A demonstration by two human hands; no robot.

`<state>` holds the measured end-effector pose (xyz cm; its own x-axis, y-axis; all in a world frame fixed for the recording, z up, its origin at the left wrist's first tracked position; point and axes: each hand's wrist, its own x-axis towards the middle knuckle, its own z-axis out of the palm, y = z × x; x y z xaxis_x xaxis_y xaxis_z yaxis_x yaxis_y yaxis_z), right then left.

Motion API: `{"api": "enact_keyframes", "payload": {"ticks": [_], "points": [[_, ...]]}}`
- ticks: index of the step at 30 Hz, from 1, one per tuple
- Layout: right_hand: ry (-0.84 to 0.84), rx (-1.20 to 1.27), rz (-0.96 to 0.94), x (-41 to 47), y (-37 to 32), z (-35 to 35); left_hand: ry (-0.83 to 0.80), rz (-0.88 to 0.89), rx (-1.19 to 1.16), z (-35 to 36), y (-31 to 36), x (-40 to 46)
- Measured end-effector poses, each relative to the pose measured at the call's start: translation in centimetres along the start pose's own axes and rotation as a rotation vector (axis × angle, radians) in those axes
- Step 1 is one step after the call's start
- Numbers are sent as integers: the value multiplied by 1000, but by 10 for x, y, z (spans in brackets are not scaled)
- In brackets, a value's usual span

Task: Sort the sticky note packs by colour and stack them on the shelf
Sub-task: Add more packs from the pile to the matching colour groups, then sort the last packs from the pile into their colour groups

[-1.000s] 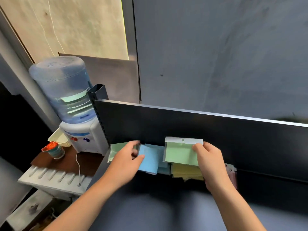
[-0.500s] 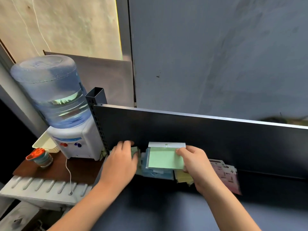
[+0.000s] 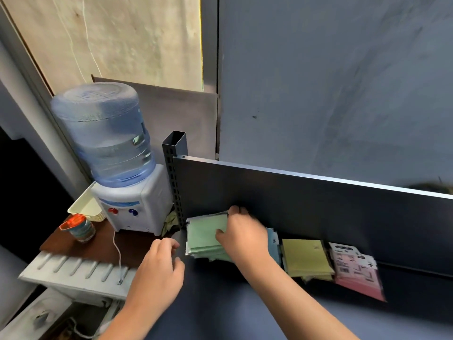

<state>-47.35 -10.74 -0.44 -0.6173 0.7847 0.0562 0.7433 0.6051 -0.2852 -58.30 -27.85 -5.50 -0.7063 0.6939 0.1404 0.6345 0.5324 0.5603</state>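
Four piles of sticky note packs lie along the dark shelf [image 3: 306, 322] against its back panel. The green pile [image 3: 203, 235] is at the far left. My right hand [image 3: 242, 235] rests on top of it, fingers curled over the far edge of the top green pack. A blue pile [image 3: 274, 244] is mostly hidden behind that hand. A yellow pile [image 3: 306, 257] and a pink pile [image 3: 355, 273] follow to the right. My left hand [image 3: 161, 263] hovers by the shelf's left end, fingers loosely curled, holding nothing.
The shelf's perforated upright post [image 3: 175, 173] stands at the left end. Beyond it a water dispenser [image 3: 117, 168] sits on a brown side table [image 3: 103, 246] with a small cup [image 3: 79, 228] and a cream tray [image 3: 84, 207]. A grey wall is behind.
My right hand carried the green pack left and set it on the green pile. My left hand pulled back off the shelf toward me. The yellow and pink piles are now uncovered.
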Motion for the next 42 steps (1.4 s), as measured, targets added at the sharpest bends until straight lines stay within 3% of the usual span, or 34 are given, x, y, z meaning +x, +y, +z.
{"api": "enact_keyframes", "payload": {"ticks": [8, 15, 20, 25, 31, 37, 42], "points": [[121, 13, -96, -13, 13, -3, 22, 54, -1, 5, 10, 4], [105, 262, 44, -44, 84, -32, 45, 362, -68, 21, 55, -5], [136, 333, 106, -76, 149, -64, -87, 426, -251, 56, 120, -39], [155, 354, 173, -113, 240, -101, -222, 524, -255, 108, 187, -66], [60, 267, 325, -176, 406, -151, -299, 568, -182, 171, 287, -107], [-7, 12, 479, -215, 564, -177, -303, 663, -114, 245, 383, -160], [-66, -203, 479, -211, 633, -167, -324, 781, 27, 280, 446, -196]]}}
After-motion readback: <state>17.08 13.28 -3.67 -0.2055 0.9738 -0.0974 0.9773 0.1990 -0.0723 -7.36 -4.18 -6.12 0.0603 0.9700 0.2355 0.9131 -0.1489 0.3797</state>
